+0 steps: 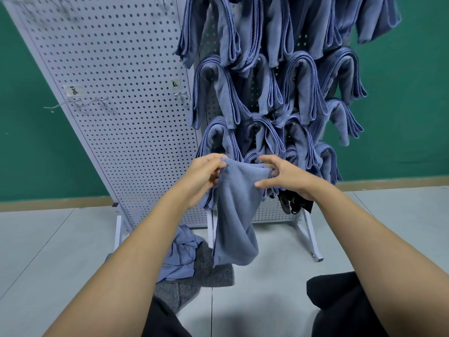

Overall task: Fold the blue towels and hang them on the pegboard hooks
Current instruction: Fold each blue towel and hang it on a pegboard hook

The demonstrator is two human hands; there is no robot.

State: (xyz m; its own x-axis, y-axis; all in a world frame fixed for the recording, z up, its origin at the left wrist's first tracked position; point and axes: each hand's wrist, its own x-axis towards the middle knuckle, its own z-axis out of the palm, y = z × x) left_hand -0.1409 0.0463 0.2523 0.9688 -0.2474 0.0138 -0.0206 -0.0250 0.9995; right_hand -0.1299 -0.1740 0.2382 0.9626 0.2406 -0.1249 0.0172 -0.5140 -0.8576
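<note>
Blue towel [233, 215] hangs between both hands, low before the pegboard [109, 69]. Left hand [204, 176] pinches its upper left corner; right hand [284, 176] grips the bunched upper right edge, index finger and thumb spread

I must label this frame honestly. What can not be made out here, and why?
Head view:
- Loaded hooks: covered by the hung towels.
- Top towel row: cut by the upper edge.
- Pegboard labels: writing too small.
- Dark item: behind right hand and held towel.
- Floor pile: partly behind left forearm.
</note>
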